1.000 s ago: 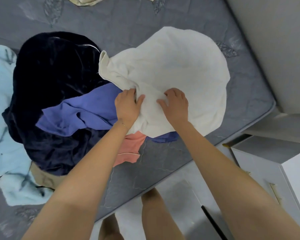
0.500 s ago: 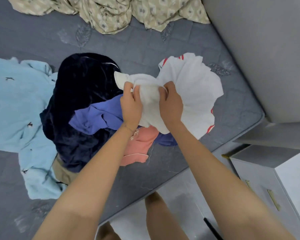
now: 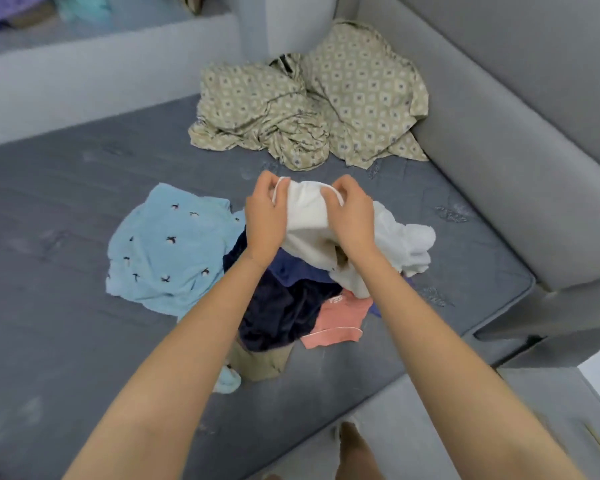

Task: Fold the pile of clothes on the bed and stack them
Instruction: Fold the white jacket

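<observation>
White fabric of the garment (image 3: 307,220) is bunched between the left hand (image 3: 265,216) and right hand (image 3: 352,218), each pinching its top edge with curled fingers, likely to lift it clear and find its shape for folding. It hangs over the pile (image 3: 281,306) of navy, blue and pink clothes, unfolded on the bed (image 3: 66,323)

The white garment (image 3: 307,220), spread wide across the middle of the frame a second ago, is now gathered into a narrow bunch and lifted above the pile. The left hand (image 3: 264,216) and right hand (image 3: 353,218) have risen to the frame's centre, pinching its top edge. The view has tilted up, so the patterned sheet (image 3: 312,98) fills the upper centre (before, only a strip showed).
</observation>
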A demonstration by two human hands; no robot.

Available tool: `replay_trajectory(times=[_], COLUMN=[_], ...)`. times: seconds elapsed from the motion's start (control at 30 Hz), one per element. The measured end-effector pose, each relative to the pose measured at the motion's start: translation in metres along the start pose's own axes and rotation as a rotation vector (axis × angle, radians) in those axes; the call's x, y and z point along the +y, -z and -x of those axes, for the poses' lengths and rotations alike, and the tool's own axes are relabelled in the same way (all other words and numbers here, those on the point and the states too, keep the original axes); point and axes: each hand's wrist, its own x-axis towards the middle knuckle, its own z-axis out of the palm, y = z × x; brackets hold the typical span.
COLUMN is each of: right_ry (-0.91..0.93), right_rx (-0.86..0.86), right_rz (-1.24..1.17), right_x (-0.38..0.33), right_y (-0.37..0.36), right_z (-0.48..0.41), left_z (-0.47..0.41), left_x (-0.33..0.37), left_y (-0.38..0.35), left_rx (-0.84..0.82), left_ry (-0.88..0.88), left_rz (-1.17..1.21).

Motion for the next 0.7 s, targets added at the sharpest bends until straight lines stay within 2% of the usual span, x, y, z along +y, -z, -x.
replay_trajectory(times=[0.17,0.3,0.5,0.7], right_ry=[0.038,0.035,0.096,0.103], right_rx=[0.009,-0.025,-0.160,-0.323], right_rz=[-0.074,-0.156,-0.229,-0.318], right_x=[-0.085,-0.132,-0.199,-0.231], right_y=[-0.037,-0.073,-0.121,-0.148], right_z=[0.057,0.111,0.170,0.221], left_z=[0.018,0.046,0.078,0.120], left_x=[0.015,0.014,0.012,0.007], left_y=[0.110,0.187,0.296,0.358], left_rx=[0.057,0.121,0.276,0.415], left_ry=[-0.063,-0.042,-0.022,-0.020], left_rz=[0.012,0.035,0.025,-0.012])
